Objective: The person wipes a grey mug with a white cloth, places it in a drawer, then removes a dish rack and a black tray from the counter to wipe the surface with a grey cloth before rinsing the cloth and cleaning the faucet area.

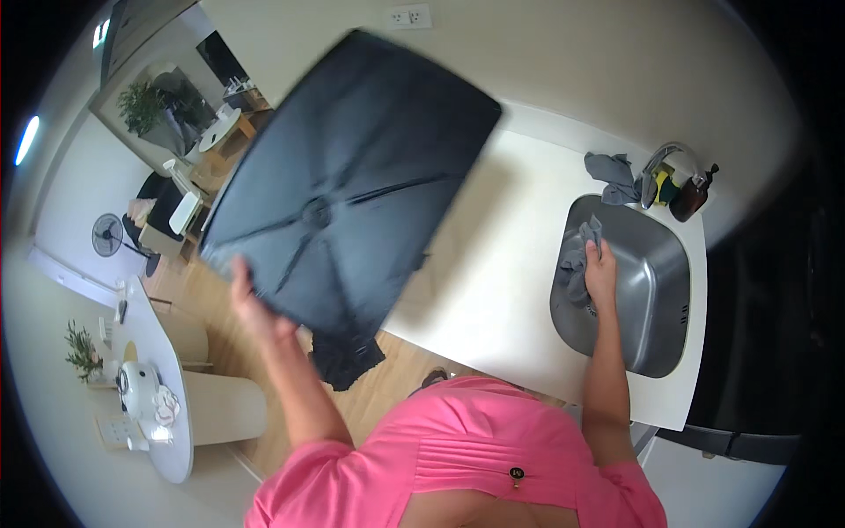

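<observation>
My left hand (257, 310) grips the lower left edge of a large black rectangular panel (389, 145), apparently plastic. It is held up at a tilt over the left part of the white countertop (475, 290). Ridges spread from a round hub on its face. Below its lower edge shows a ragged black piece (346, 360); whether the two are joined, I cannot tell. Over the stainless steel sink (650, 317), my right hand (599, 277) holds a crumpled grey cloth (573, 267). Part of the cloth hangs down inside the basin, near the drain.
Behind the sink are a second grey cloth (610, 175), a curved faucet (673, 150), a yellow and green sponge (665, 186) and a brown pump bottle (690, 198). A white table (175, 455) holding a rice cooker (138, 388) stands at left. A wall outlet (409, 17) is above.
</observation>
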Demonstrator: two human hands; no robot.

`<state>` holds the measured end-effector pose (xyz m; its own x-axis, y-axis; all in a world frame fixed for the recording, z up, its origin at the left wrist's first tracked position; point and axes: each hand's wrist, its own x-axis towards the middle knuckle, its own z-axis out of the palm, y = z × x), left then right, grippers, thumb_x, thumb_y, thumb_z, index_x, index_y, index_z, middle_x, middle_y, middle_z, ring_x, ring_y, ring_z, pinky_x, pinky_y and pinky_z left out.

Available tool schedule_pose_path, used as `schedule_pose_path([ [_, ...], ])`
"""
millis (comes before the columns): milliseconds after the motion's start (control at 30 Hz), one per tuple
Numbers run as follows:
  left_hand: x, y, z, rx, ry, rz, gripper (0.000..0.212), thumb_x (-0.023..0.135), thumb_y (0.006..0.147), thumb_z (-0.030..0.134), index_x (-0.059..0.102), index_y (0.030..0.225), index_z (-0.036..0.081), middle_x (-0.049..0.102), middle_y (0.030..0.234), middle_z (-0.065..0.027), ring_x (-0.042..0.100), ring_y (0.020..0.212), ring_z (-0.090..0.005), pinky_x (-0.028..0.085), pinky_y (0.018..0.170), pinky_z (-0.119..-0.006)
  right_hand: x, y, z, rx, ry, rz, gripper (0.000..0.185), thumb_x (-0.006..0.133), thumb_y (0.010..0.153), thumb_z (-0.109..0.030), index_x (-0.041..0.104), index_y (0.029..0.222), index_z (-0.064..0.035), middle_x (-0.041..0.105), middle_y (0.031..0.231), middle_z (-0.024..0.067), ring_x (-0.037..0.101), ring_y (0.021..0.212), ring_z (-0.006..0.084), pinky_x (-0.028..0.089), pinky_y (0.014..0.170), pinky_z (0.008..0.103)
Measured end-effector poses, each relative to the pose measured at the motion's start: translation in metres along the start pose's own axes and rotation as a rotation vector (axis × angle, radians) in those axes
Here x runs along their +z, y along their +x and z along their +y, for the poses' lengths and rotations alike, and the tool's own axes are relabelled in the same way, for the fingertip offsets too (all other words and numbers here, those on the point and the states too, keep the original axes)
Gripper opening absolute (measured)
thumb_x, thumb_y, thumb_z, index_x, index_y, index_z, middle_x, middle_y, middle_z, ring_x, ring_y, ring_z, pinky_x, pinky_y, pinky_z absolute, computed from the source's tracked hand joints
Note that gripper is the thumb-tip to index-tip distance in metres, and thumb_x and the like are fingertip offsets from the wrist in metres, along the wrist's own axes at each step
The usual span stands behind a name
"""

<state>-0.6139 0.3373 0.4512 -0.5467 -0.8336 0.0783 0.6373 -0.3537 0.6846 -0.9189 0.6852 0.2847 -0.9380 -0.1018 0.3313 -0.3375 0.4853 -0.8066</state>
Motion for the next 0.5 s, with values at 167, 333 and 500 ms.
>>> schedule_pose_path([
  [167,-0.077,0.047,0.037,0.173,-0.005,0.387,0.039,0.047,0.091,0.025,0.047,0.119,-0.002,0.051,0.122,-0.0155,0.05,0.11,-0.0318,0.039,0.096,-0.048,0.033,0.021,-0.024,0.064,0.133,-0.148,0.034,0.049,0.089,-0.026,0.052,0.109,0.0008,0.062,0.086,0.0201,0.061,0.078,0.0319,0.046,0.067,0.0357],
  [333,-0.142,0.148,0.006,0.14,-0.015,0.542,0.04,0.036,0.093,0.027,0.047,0.121,0.001,0.051,0.122,-0.0147,0.05,0.111,-0.0318,0.04,0.096,-0.048,0.122,0.002,-0.104,-0.253,0.097,-0.377,0.022,0.052,0.085,-0.023,0.051,0.09,-0.0022,0.058,0.088,0.0189,0.056,0.082,0.0358,0.043,0.067,0.0433],
  [500,-0.13,0.191,-0.035,0.103,-0.018,0.53,0.041,0.032,0.094,0.028,0.044,0.124,0.002,0.048,0.126,-0.0145,0.049,0.112,-0.0322,0.039,0.096,-0.05,0.207,-0.05,-0.099,-0.847,-0.299,-0.585,0.049,0.048,0.083,-0.047,0.053,0.122,-0.0176,0.038,0.135,0.0099,0.029,0.127,0.0355,0.021,0.103,0.0527],
])
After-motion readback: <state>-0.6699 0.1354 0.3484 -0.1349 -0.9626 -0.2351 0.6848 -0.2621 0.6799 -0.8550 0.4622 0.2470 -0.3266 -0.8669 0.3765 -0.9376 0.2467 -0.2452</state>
